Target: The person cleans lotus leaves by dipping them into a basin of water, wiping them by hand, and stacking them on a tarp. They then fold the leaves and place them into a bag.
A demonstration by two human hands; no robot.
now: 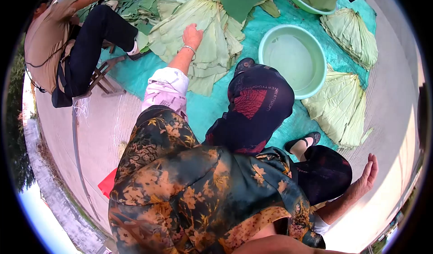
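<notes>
The teal tarp (205,112) covers the ground ahead of you, and the biggest thing on it is the pile of lotus leaves (212,42), just beyond your knees. The leaves are pale green, ribbed and folded flat into overlapping fans, with ragged edges. The pile's long axis runs away from you, the narrow end at the far side and the ribs spreading out towards you.

To the right of the pile sits a light green basin (293,60) holding water. Two smaller stacks of folded leaves (343,109) lie beside it on the tarp's right edge. Another person (67,42) sits on a stool at the far left.

Your left hand (193,35) lies on top of the pile, fingers loosely together, gripping nothing. Your right hand (367,177) hangs out to your side, spread flat and empty, well apart from the leaves.
</notes>
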